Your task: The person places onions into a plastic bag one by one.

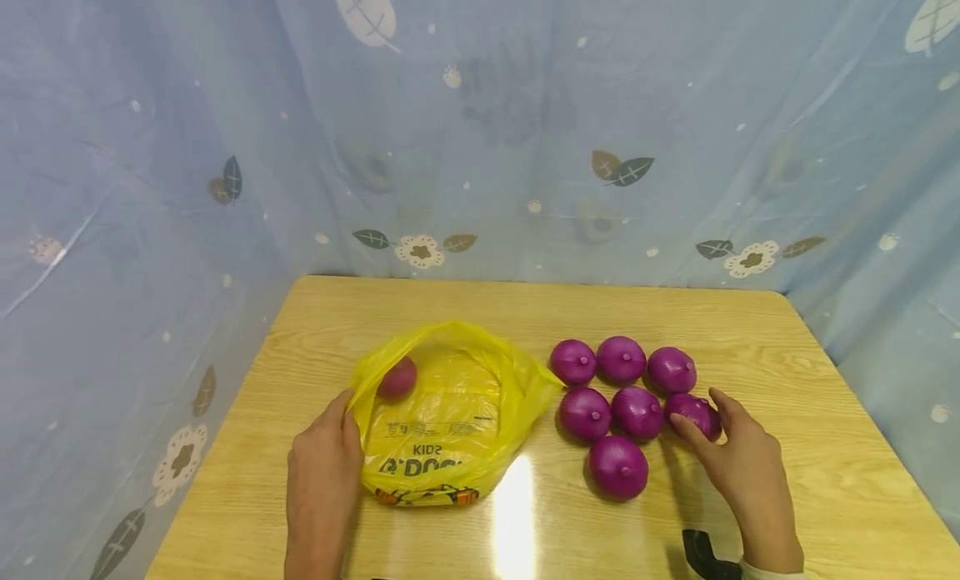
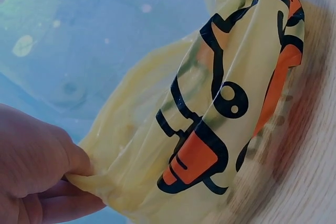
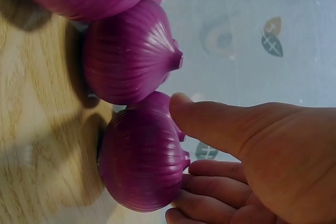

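A yellow plastic bag (image 1: 517,447) lies on the table with its mouth spread, and one purple onion (image 1: 397,378) shows inside. My left hand (image 1: 324,472) pinches the bag's left rim between thumb and fingers; in the left wrist view the bag's printed side (image 2: 231,129) stretches away from that grip. Right of the bag, several purple onions (image 1: 637,413) sit close together. Around the rightmost onion (image 1: 693,417), my right hand (image 1: 750,472) has its thumb on one side and fingers on the other. In the right wrist view, the thumb (image 3: 220,124) is straight, beside that onion (image 3: 142,166).
A wooden table (image 1: 810,480) bears everything. Blue patterned curtains (image 1: 525,147) hang behind it and along both sides. A black curved piece (image 1: 705,555) sits by the right wrist.
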`<state>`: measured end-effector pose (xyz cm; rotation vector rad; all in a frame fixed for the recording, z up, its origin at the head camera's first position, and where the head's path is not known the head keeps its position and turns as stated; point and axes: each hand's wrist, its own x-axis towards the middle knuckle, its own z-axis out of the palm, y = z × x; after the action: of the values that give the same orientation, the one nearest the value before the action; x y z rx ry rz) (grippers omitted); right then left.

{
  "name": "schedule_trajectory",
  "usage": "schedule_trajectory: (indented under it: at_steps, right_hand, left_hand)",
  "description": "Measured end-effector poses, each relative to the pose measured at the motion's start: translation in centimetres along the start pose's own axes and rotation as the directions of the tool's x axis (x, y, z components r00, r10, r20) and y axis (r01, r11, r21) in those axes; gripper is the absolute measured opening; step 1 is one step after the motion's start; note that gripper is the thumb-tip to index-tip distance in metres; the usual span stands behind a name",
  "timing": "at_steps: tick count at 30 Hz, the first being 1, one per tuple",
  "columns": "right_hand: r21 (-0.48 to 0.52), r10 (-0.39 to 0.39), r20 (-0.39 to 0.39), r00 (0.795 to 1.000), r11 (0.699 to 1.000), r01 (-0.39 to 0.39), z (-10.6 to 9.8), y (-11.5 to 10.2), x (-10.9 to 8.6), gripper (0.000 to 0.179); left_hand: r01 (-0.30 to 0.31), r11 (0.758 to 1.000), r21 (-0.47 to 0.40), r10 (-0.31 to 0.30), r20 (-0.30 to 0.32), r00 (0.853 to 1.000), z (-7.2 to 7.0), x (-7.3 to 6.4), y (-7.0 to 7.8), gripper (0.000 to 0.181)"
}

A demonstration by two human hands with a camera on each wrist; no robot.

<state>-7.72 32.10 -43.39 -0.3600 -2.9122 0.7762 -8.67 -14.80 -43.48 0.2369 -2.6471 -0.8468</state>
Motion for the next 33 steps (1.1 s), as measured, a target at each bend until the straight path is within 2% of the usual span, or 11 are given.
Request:
schedule_trajectory:
  at_steps: [8,15,22,33]
  right_hand:
    - [-0.006,0.036,-0.017,0.999,0.999,-0.036,0.0,0.4,0.0,0.084]
    - [-0.002,0.037,-0.02,0.999,0.999,-0.037,0.0,0.6,0.1,0.084]
    - [-0.004,0.055,0.011,0.998,0.998,-0.055,0.1,0.7,0.1,0.086]
    - [0.001,0.048,0.017,0.999,0.999,-0.048,0.3,1.4,-0.2,0.083]
  left_hand:
    - [0.008,1.0,-0.004,-0.008,0.004,1.0,0.1,0.1,0.2,0.034]
    - [-0.012,1.0,-0.002,0.012,-0.015,1.0,0.1,0.0,0.2,0.033]
    - [-0.012,1.0,0.002,0.012,-0.016,1.0,0.1,0.0,0.3,0.032]
    - [-0.005,1.0,0.011,0.005,0.0,1.0,0.1,0.1,0.4,0.033]
